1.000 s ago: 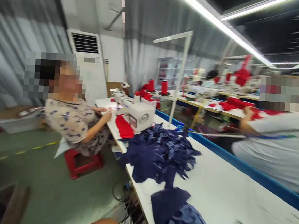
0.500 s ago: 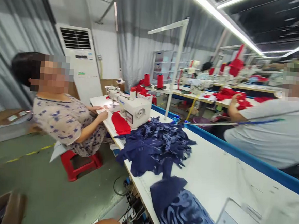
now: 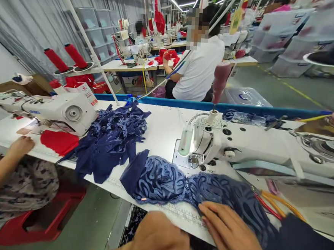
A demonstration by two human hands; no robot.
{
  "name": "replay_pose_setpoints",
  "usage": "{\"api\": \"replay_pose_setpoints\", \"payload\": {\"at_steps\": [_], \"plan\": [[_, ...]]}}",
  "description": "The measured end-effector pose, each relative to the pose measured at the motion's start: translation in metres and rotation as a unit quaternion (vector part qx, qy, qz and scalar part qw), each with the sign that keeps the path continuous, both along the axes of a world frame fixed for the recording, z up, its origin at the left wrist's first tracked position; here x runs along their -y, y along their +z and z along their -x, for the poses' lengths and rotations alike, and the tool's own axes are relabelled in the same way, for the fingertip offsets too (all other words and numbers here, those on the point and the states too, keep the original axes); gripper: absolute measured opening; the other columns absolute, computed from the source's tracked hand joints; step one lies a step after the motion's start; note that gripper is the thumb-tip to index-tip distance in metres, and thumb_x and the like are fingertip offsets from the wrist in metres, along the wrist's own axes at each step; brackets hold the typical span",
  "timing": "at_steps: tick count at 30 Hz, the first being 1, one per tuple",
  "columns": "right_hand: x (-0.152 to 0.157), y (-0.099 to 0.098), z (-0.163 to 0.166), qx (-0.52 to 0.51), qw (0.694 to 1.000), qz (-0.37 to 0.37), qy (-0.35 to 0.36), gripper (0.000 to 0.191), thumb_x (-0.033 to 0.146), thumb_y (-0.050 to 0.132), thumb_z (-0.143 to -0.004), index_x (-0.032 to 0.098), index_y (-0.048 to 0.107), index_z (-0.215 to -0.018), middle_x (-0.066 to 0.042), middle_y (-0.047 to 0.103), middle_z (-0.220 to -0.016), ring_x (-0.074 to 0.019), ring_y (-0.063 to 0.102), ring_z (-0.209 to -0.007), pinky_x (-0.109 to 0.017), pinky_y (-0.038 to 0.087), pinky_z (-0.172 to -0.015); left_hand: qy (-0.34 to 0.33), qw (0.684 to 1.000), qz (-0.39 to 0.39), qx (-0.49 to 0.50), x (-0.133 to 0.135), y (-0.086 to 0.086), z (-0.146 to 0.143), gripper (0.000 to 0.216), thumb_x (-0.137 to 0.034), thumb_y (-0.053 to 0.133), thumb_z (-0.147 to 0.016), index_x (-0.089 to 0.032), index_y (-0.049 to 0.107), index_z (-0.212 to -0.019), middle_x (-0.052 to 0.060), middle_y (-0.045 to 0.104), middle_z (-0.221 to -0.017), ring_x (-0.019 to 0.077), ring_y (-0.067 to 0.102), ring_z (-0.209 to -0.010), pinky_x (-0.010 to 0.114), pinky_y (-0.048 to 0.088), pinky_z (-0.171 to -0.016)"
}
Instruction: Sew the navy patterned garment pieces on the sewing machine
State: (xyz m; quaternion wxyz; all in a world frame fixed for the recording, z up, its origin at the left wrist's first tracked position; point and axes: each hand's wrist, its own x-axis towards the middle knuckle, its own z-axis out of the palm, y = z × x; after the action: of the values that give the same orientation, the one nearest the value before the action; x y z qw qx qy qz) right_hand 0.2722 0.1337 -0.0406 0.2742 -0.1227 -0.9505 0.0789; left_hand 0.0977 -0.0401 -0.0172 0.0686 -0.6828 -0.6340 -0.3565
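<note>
A navy bra (image 3: 163,182) with wavy lace lies along the front edge of the white sewing table, its two cups side by side and dark fabric wings at its ends. My right hand (image 3: 231,230) rests on the lower edge of its right cup, fingers stretched out. In front of the table edge, below the left cup, my left hand (image 3: 160,237) is curled closed; what it holds, if anything, is hidden. Just behind the bra stands a white sewing machine (image 3: 240,145). Scissors (image 3: 283,205) with orange and red handles lie by the right wing.
A pile of navy pieces (image 3: 111,136) sits to the left, beside red fabric (image 3: 59,142) and another sewing machine (image 3: 48,111). A co-worker's hand (image 3: 22,147) is at that machine. Across the blue table edge sits a person in white (image 3: 199,70).
My view has swung to the right and down. Both my hands, the whole bra and the near sewing machine now show, while the co-worker on the left has shifted toward the picture's edge.
</note>
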Motion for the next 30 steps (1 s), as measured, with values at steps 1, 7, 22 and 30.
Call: {"api": "replay_pose_setpoints", "payload": {"at_steps": [1, 7, 22, 30], "plan": [[-0.005, 0.003, 0.004, -0.004, 1.0, 0.011, -0.006, 0.029, 0.028, 0.044, -0.099, 0.021, 0.062, -0.122, -0.007, 0.066, -0.114, -0.0183, 0.062, -0.104, -0.03, 0.05, -0.092, -0.02, 1.0, -0.001, -0.012, -0.011, -0.006, 0.001, 0.03, -0.032, 0.052, -0.097, -0.017, 0.059, -0.122, 0.009, 0.065, -0.119, 0.0193, 0.061, -0.109, 0.037, 0.053, -0.095], [-0.037, 0.0, 0.057, 0.085, 0.98, 0.175, -0.051, 0.028, 0.037, 0.036, -0.101, 0.024, 0.061, -0.102, -0.003, 0.066, -0.099, -0.017, 0.063, -0.091, -0.03, 0.047, -0.079, 0.009, 0.986, 0.086, -0.145, -0.052, -0.049, -0.006, 0.068, -0.056, 0.05, -0.094, -0.004, 0.048, -0.138, 0.015, 0.051, -0.143, 0.0287, 0.042, -0.137, 0.042, 0.036, -0.116], [-0.059, -0.008, 0.095, 0.178, 0.945, 0.254, -0.106, 0.02, 0.047, 0.051, -0.09, 0.027, 0.052, -0.088, 0.003, 0.065, -0.08, -0.017, 0.061, -0.068, -0.027, 0.036, -0.057, -0.014, 0.963, 0.149, -0.224, -0.053, -0.052, 0.006, 0.076, -0.063, 0.036, -0.096, -0.007, 0.039, -0.146, 0.014, 0.039, -0.153, 0.032, 0.025, -0.146, 0.048, 0.018, -0.121], [-0.059, -0.013, 0.1, 0.186, 0.939, 0.263, -0.123, 0.021, 0.046, 0.049, -0.093, 0.026, 0.051, -0.087, 0.003, 0.066, -0.08, -0.0174, 0.061, -0.073, -0.027, 0.034, -0.059, 0.001, 0.968, 0.134, -0.214, -0.05, -0.06, 0.003, 0.075, -0.063, 0.033, -0.096, -0.009, 0.037, -0.148, 0.013, 0.034, -0.156, 0.0366, 0.022, -0.146, 0.064, -0.004, -0.118]]}}
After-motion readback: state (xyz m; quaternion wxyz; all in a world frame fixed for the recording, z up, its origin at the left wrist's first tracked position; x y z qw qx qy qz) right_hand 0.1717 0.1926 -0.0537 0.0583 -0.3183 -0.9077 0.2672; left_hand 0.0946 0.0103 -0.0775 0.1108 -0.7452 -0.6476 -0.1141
